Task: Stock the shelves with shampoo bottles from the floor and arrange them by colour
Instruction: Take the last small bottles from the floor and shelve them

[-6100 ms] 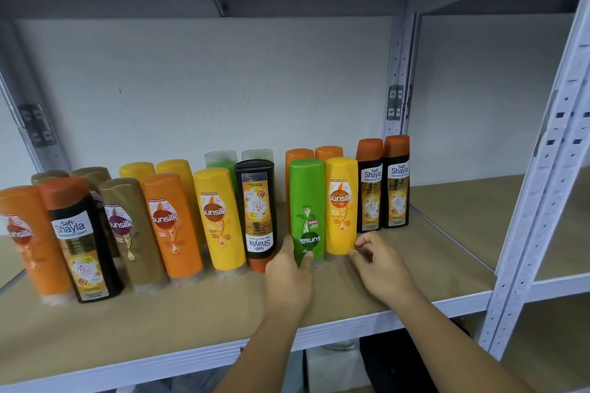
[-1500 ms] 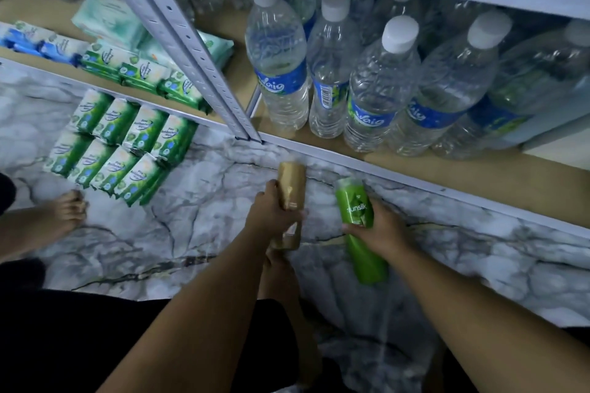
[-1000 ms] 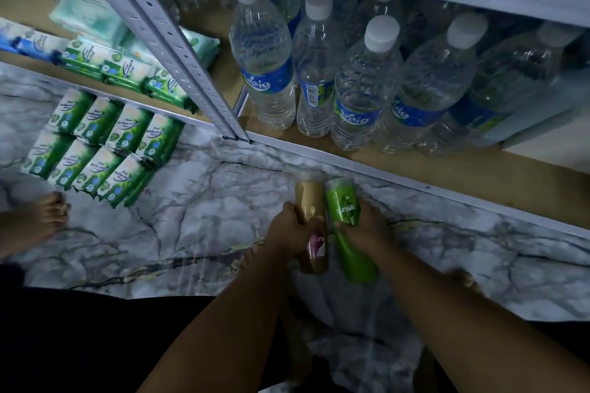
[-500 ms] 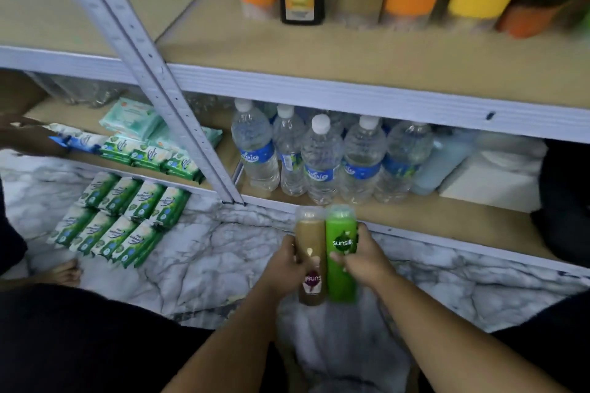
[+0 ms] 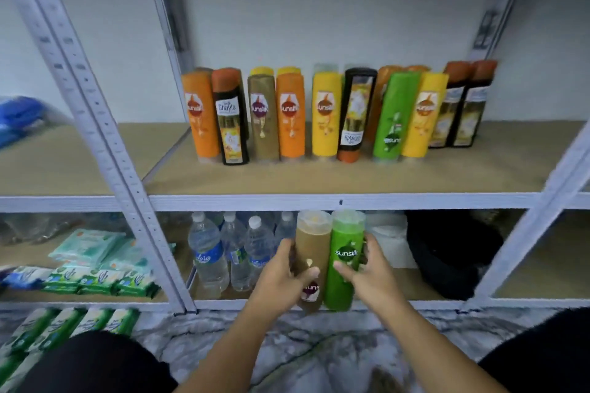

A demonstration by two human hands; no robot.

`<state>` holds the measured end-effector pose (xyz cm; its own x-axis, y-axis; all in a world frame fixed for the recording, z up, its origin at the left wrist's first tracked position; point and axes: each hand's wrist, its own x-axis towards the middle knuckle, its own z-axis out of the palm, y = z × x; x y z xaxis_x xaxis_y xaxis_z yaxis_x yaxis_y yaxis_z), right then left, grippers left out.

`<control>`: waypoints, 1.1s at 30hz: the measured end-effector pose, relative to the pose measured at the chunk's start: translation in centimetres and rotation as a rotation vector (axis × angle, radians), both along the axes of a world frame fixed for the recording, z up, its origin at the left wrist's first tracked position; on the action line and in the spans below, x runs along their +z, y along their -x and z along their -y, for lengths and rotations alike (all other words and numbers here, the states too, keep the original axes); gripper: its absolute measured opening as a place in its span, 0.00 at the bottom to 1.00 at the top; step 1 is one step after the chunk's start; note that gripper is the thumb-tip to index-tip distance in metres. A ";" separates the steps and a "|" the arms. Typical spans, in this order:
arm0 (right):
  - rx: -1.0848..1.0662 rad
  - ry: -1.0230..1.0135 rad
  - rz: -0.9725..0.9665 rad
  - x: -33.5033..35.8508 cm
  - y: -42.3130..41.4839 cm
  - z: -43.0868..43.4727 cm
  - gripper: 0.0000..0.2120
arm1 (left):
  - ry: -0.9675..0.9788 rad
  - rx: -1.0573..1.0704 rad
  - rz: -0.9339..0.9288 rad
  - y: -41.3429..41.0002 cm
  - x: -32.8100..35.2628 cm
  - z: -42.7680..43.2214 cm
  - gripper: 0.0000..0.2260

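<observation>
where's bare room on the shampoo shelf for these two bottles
Bare board lies right of the black bottle pair, up to the right post. A bare strip runs in front of the row, along the front edge. The row itself, orange bottle to black pair, is packed, two deep.

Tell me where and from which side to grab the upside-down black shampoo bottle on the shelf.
Take the tall black plastic bottle by its upper body, from the front and above. It balances on its narrow orange cap, so it is likely tippy. The yellow plastic bottle and green plastic bottle crowd its sides, and only the front and top look free.
</observation>
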<state>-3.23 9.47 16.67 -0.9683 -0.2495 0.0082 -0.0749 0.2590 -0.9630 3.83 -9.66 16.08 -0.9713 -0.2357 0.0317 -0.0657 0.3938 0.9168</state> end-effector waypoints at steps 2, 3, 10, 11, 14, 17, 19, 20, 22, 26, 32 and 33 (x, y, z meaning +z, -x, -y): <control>-0.043 0.023 -0.050 2.8 0.3 -2.1 0.30 | 0.016 -0.021 -0.077 1.2 2.8 -1.7 0.17; -0.068 0.028 -0.086 4.1 0.3 -3.3 0.29 | 0.026 -0.034 -0.114 1.7 4.2 -2.7 0.17; -0.161 0.011 -0.275 13.4 1.8 -10.2 0.26 | 0.024 -0.139 -0.269 5.5 13.3 -9.1 0.20; -0.165 0.008 -0.294 14.6 2.0 -10.7 0.25 | 0.033 -0.149 -0.281 6.0 14.5 -9.8 0.20; -0.195 0.018 -0.336 17.7 2.0 -12.6 0.22 | 0.065 -0.156 -0.323 7.3 17.8 -12.0 0.20; -0.251 -0.009 -0.384 19.7 2.8 -13.9 0.25 | 0.087 -0.138 -0.343 9.2 19.7 -13.5 0.22; -0.288 -0.017 -0.395 20.4 4.1 -14.5 0.25 | 0.096 -0.125 -0.342 10.5 20.4 -14.4 0.23; -0.301 -0.017 -0.398 20.6 5.0 -14.8 0.25 | 0.098 -0.121 -0.345 11.2 20.7 -14.9 0.23; -0.317 -0.014 -0.393 20.8 6.8 -15.1 0.24 | 0.102 -0.123 -0.345 12.7 21.0 -15.8 0.23; -0.340 -0.021 -0.353 20.6 10.6 -15.6 0.22 | 0.149 -0.110 -0.336 15.9 20.9 -17.0 0.20; -0.320 -0.048 -0.344 19.4 14.9 -16.6 0.22 | 0.205 -0.106 -0.293 20.3 19.1 -18.0 0.19; -0.314 -0.034 -0.345 19.1 15.4 -16.7 0.22 | 0.212 -0.110 -0.293 20.8 18.8 -18.2 0.19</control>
<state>-18.67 26.19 35.76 -0.9390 0.0491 0.3403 -0.3028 0.3510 -0.8861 -16.96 8.49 34.93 -0.9330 -0.0889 0.3487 0.2405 0.5668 0.7880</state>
